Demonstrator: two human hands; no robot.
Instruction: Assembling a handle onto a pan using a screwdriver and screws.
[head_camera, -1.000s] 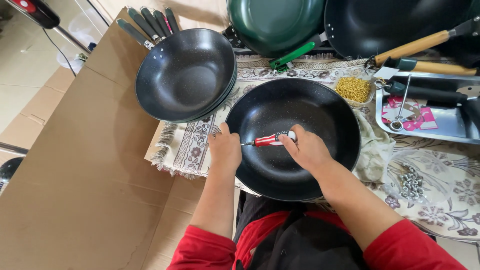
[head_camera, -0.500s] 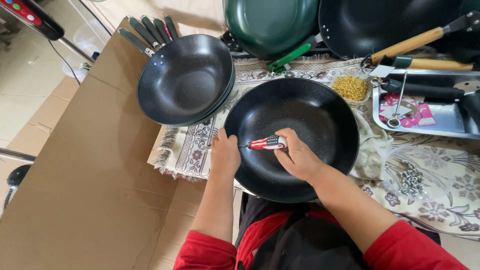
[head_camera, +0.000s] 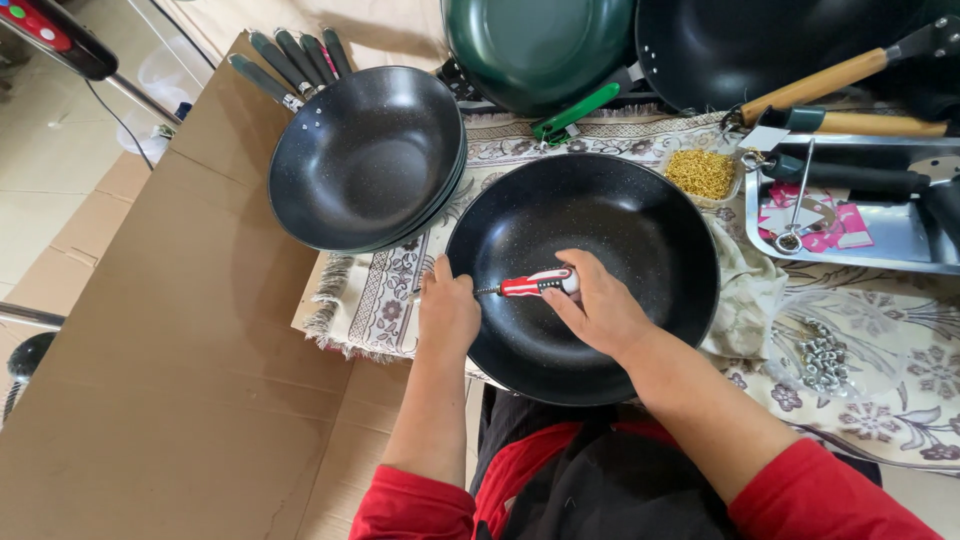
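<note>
Overhead, head cam: right hand (head_camera: 600, 310) has its fingers wrapped round a red-and-white screwdriver (head_camera: 535, 284), lying approx level inside the black speckled pan (head_camera: 620, 225), tip aimed at the pan's left wall. Left hand (head_camera: 447, 312) curls closed over that rim. Pan sits on a patterned cloth (head_camera: 380, 290) on the bench, w/ a stack of dark pans (head_camera: 365, 160) just left.

Under both hands sits a black pan (head_camera: 590, 215) with a matt, speckled coating. The right hand (head_camera: 600, 310) grips a screwdriver (head_camera: 530, 285) with a glossy red-and-white plastic handle. Beneath the left hand (head_camera: 447, 315) lies patterned woven cloth (head_camera: 385, 295), fringed, on plain matt cardboard (head_camera: 170, 370).
</note>
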